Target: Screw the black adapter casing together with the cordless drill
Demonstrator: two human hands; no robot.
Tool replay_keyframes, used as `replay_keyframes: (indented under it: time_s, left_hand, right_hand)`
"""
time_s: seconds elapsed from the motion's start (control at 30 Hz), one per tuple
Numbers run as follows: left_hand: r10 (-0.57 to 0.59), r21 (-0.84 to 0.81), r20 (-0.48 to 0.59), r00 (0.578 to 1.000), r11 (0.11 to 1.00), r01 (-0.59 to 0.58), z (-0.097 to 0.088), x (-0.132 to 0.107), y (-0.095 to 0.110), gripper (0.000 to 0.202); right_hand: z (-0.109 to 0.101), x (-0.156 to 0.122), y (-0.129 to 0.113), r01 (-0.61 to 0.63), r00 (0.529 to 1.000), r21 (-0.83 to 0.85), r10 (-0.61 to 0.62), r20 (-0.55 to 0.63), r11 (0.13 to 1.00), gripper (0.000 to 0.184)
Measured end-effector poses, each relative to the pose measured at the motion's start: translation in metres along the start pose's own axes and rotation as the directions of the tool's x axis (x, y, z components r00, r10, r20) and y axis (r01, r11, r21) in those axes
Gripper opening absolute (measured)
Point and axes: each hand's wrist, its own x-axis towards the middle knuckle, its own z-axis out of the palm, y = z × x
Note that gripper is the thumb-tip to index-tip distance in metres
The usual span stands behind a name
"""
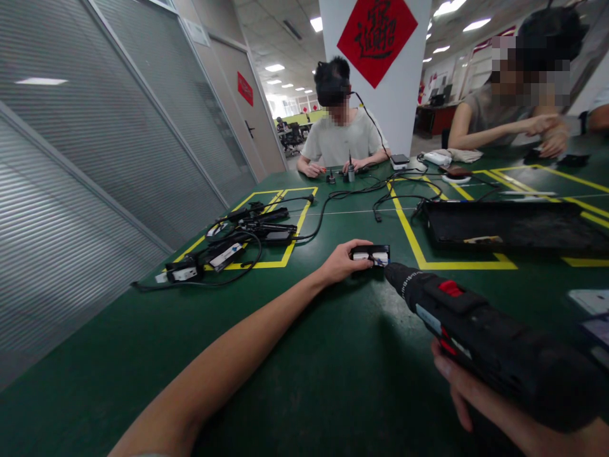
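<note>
Gripping a drill (pixel 476 324), my right hand (pixel 464 377) is closest, fingers partly hidden beneath it. The drill points forward and left, its nose by the right end of a small black box (pixel 384 249); I can't tell whether they touch. My left hand (pixel 345 261), nearer the box, pinches its left end. The box lies ahead of me, long side running left to right, white pieces (pixel 380 259) inside. Beyond, to the right, a long black tray (pixel 533 222) holds a yellowish strip (pixel 483 240).
</note>
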Motion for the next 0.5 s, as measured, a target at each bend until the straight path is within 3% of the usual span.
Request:
replay_keyframes:
  time_s: [0.1,0.27,0.5]
  left_hand:
    - [-0.005,0.012,-0.003,1.000,1.000,0.005,0.000,-0.001,-0.001,0.057]
    - [0.007,0.009,0.003,1.000,1.000,-0.007,-0.001,-0.002,-0.001,0.056]
    - [0.002,0.030,-0.001,1.000,1.000,-0.002,-0.001,-0.002,0.000,0.054]
  right_hand:
    - [0.000,-0.001,-0.003,-0.004,1.000,-0.049,0.005,0.024,0.999,0.020]
    - [0.005,-0.001,-0.006,0.033,0.999,0.010,-0.033,-0.008,0.999,0.010]
    - [-0.004,0.003,0.005,0.098,0.995,0.010,-0.098,0.004,0.995,0.015]
